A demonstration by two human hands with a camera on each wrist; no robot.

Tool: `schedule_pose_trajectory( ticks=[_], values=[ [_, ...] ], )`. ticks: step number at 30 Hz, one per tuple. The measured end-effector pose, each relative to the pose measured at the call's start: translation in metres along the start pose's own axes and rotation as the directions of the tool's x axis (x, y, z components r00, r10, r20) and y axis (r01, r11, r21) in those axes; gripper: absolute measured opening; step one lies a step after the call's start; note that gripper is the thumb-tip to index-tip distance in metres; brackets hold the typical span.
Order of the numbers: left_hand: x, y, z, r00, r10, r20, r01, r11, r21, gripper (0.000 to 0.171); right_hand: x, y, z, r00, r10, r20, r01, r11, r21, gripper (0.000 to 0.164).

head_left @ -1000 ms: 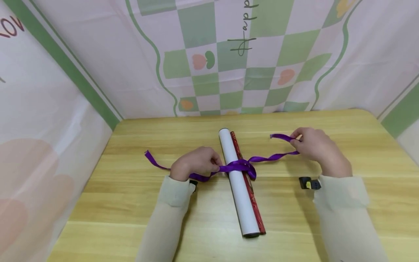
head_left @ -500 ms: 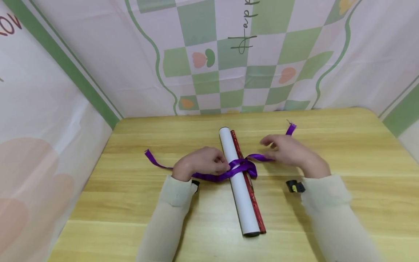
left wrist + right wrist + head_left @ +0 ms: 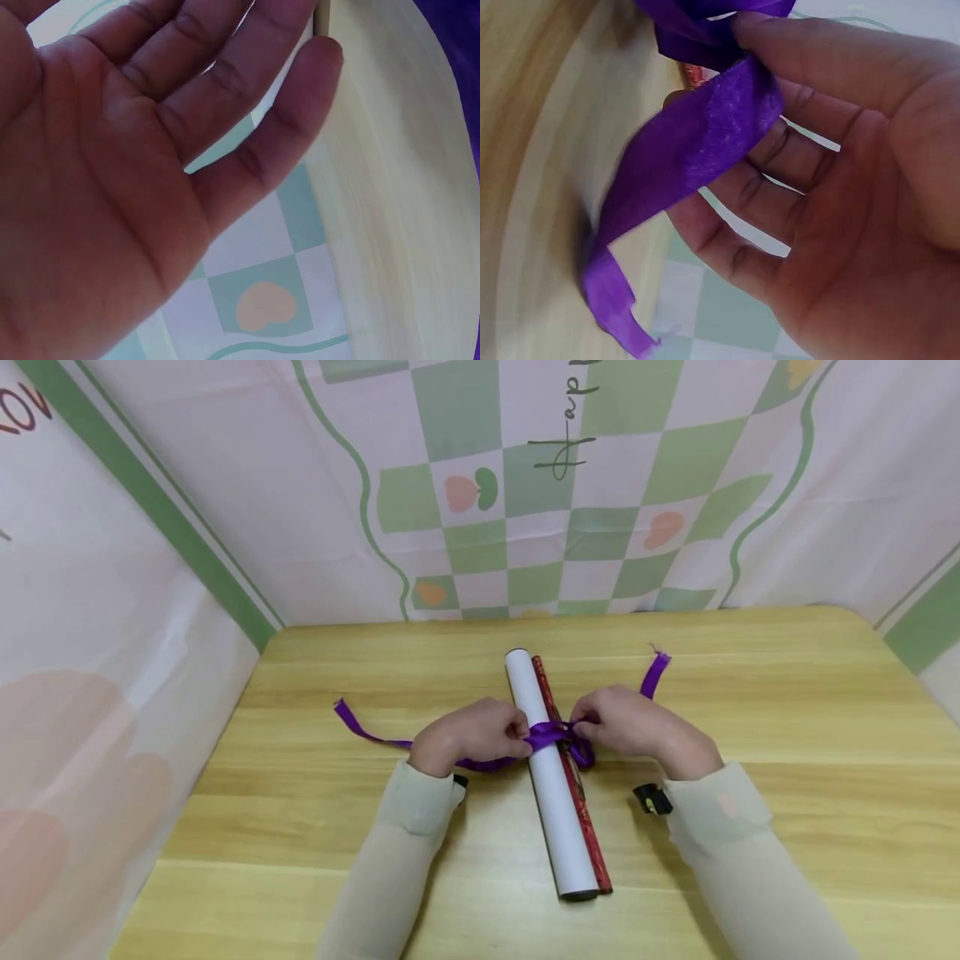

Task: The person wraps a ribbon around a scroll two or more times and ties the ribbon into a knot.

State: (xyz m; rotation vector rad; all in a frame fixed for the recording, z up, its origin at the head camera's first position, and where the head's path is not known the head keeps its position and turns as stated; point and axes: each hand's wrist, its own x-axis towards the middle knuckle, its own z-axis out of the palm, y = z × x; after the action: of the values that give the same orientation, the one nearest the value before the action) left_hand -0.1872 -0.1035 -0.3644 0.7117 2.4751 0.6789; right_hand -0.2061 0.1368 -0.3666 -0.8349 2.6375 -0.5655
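Note:
A purple ribbon (image 3: 546, 737) crosses a white tube (image 3: 558, 827) and a slim red patterned stick (image 3: 592, 839) lying alongside it. On the left of the tube my left hand (image 3: 474, 732) pinches the ribbon; its fingertips are out of sight in the left wrist view, where the palm (image 3: 105, 195) fills much of the picture. At the ribbon's loop right of the stick, my right hand (image 3: 633, 727) pinches with thumb and fingers. In the right wrist view the ribbon (image 3: 682, 142) passes from that pinch across the fingers, its frayed end hanging free.
Everything lies on a wooden table (image 3: 262, 827). One ribbon tail (image 3: 360, 725) stretches left past the left wrist; another tail (image 3: 656, 675) sticks out behind the right hand. A printed checkered cloth (image 3: 480, 543) hangs along the table's back edge.
My right hand has slid leftward from far along the ribbon to the loop beside the tube, its fingers opening partway and pinching again. My left hand has moved slightly right, closer to the tube.

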Motion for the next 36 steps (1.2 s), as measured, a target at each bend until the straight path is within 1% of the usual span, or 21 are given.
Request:
schedule_pose_trajectory(
  ticks=[5,8,14,17,21,24,27,30,33,35,36],
  values=[
    [-0.005,-0.005,-0.005,0.999,-0.017,-0.030,0.015,0.997,-0.071,0.013,-0.006,0.004,-0.008,0.998,-0.015,-0.065,0.017,1.000,0.027,0.017],
    [-0.009,-0.008,-0.008,0.999,-0.028,-0.044,0.024,0.996,-0.092,0.014,-0.010,0.006,-0.015,0.995,-0.022,-0.096,0.026,0.999,0.046,0.015],
    [-0.015,-0.014,-0.014,0.997,-0.066,-0.034,0.062,0.993,-0.096,0.012,-0.020,0.016,-0.026,0.996,0.009,-0.086,0.000,0.995,0.103,0.014],
    [-0.019,-0.018,-0.017,0.995,-0.091,-0.031,0.087,0.991,-0.101,0.012,-0.025,0.024,-0.031,0.993,0.026,-0.111,-0.017,0.996,0.087,0.013],
    [-0.024,-0.022,-0.021,0.993,-0.112,-0.044,0.107,0.989,-0.102,0.013,-0.032,0.039,-0.038,0.988,0.062,-0.140,-0.055,0.997,0.050,0.013],
    [-0.027,-0.024,-0.023,0.990,-0.119,-0.071,0.112,0.989,-0.100,0.013,-0.037,0.050,-0.041,0.986,0.100,-0.133,-0.095,0.994,0.049,0.015],
    [-0.028,-0.026,-0.024,0.985,-0.130,-0.111,0.119,0.988,-0.100,0.014,-0.042,0.060,-0.044,0.983,0.143,-0.113,-0.138,0.989,0.053,0.016],
    [-0.028,-0.027,-0.025,0.974,-0.159,-0.163,0.144,0.985,-0.098,0.015,-0.048,0.069,-0.048,0.980,0.187,-0.065,-0.184,0.982,0.049,0.018],
    [-0.028,-0.027,-0.025,0.958,-0.186,-0.217,0.175,0.982,-0.069,0.015,-0.055,0.076,-0.050,0.973,0.229,-0.001,-0.229,0.972,0.042,0.019],
    [-0.027,-0.027,-0.026,0.951,-0.202,-0.236,0.195,0.979,-0.053,0.014,-0.058,0.079,-0.052,0.971,0.238,0.026,-0.239,0.971,0.032,0.019],
    [-0.026,-0.026,-0.025,0.950,-0.205,-0.236,0.200,0.979,-0.046,0.014,-0.058,0.079,-0.052,0.970,0.240,0.028,-0.240,0.970,0.026,0.019]
  ],
)
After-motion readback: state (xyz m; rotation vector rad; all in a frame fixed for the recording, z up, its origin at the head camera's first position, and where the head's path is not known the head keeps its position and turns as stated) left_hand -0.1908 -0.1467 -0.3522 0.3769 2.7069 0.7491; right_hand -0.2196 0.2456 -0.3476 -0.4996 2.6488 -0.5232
